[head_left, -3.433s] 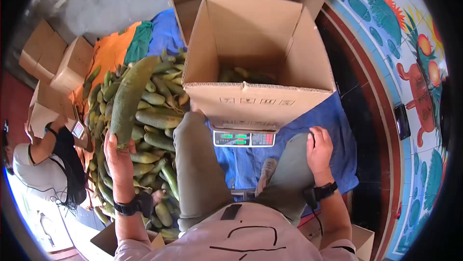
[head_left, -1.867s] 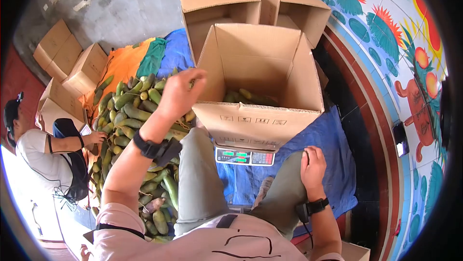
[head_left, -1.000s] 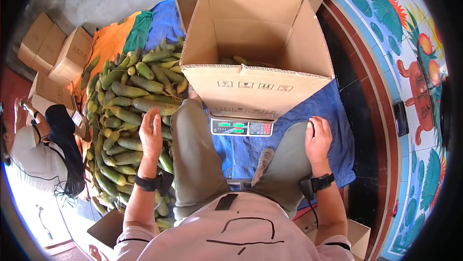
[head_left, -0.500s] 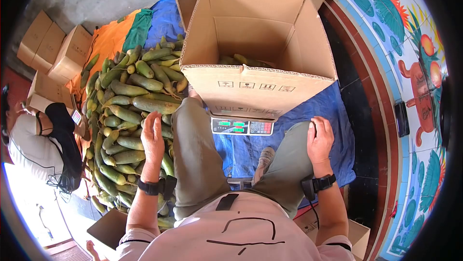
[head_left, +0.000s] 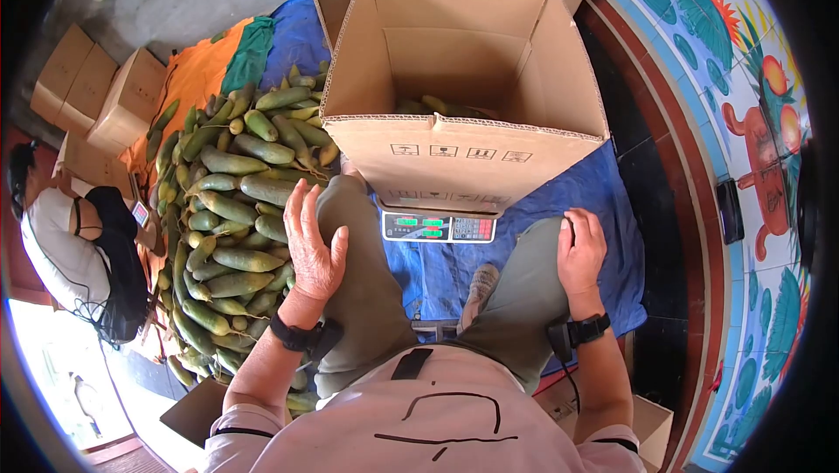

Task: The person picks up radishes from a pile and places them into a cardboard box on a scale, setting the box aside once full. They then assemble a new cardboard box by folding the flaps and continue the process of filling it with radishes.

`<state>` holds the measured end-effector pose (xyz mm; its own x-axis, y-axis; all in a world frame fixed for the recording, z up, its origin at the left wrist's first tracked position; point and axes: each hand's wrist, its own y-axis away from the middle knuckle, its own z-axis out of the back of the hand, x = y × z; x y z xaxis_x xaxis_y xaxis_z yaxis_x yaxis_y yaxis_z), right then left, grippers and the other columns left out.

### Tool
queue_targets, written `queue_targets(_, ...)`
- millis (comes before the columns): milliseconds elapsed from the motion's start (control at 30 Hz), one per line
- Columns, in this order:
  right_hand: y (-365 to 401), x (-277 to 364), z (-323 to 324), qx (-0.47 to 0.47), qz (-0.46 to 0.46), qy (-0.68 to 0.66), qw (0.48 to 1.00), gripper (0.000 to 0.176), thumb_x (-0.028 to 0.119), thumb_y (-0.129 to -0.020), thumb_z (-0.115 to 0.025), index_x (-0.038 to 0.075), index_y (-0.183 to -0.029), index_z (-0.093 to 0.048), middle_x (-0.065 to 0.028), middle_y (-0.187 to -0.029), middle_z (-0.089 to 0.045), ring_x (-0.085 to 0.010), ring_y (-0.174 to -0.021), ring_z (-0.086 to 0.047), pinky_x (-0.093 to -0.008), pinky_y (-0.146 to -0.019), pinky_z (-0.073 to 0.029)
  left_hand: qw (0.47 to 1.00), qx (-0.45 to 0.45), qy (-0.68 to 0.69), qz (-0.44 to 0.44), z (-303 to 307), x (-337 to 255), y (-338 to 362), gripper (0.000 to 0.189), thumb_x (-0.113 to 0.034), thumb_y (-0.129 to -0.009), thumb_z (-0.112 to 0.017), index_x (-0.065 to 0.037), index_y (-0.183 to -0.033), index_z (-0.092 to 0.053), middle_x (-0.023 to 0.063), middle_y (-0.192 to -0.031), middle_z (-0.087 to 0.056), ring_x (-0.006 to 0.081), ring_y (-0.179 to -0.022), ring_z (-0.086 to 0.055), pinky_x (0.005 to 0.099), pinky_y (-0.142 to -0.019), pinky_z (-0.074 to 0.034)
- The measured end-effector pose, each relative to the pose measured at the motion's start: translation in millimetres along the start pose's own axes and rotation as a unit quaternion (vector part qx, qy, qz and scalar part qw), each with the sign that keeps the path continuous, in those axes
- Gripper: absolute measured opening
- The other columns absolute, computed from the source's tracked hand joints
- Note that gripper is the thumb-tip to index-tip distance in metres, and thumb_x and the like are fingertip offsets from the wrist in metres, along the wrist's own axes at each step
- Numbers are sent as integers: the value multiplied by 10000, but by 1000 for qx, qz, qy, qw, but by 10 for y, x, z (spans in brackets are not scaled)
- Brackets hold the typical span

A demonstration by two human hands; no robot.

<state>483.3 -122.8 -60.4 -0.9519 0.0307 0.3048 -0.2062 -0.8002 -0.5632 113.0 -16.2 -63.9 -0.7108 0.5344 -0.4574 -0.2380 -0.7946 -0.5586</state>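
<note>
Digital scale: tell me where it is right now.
In the head view, the digital scale shows near the centre, between the person's legs, just below the printed front of the open cardboard box, with blue tarp on its right.

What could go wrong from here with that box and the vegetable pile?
The carton appears to stand on the digital scale, near the left knee; a bump might shift it and upset the weighing. The green radishes lie heaped loose beside the same knee, so pulling one out may set others rolling.
</note>
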Motion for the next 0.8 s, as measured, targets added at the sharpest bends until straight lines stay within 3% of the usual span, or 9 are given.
queue_targets(267,-1,1,0,1,-1,0,1000,161,31,-794,-597,3,-952,-609,-135,-977,-614,-312,-880,-598,-385,-782,-484,999,29,3,16,-23,9,10,576,-309,-913,-502,0,-1372,-339,222,-1414,-324,387,-1289,-328,463,-1074,-260)
queue_targets(367,-2,-1,-2,-2,2,-1,1000,159,33,-796,-597,3,-952,-609,-135,-978,-614,-311,-881,-598,-385,-783,-484,999,24,15,18,-22,-10,-5,562,-292,-887,-549,11,-1332,-391,247,-1384,-341,420,-1248,-356,488,-1049,-287)
queue_targets(800,20,-16,-10,3,-8,4,1000,155,46,-804,-597,8,-954,-611,-133,-978,-615,-311,-886,-598,-386,-791,-482,999,21,20,26,-23,2,9,555,-224,-858,-566,6,-1332,-394,239,-1375,-352,411,-1243,-360,476,-1051,-288)
